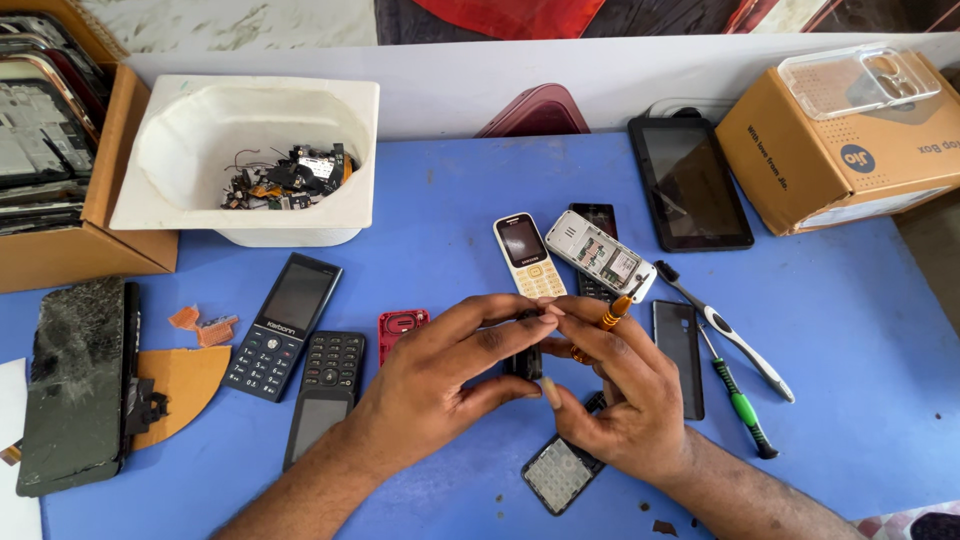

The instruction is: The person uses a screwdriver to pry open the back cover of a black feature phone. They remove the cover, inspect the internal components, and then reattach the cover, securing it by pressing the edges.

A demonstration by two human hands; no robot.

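Note:
Both my hands meet over the blue table [850, 340], holding a small black phone part [527, 362] between them. My left hand [440, 385] pinches it from the left with thumb and fingers. My right hand [625, 400] touches its right side and also grips an orange-handled screwdriver [612, 316], tip pointing up to the right. Just behind the hands lie a white and gold keypad phone [528, 256] and an opened grey phone [600, 256] showing its insides. A black phone shell with a grey keypad mat [560, 476] lies under my right wrist.
A white tub [170, 200] of small black parts stands at back left. Two black keypad phones [283, 325] [325, 395], a red frame [400, 328], a cracked phone [75, 385], a tablet [690, 182], a toothbrush [725, 330], a green screwdriver [740, 405] and two cardboard boxes [835, 160] [110, 235] surround the hands.

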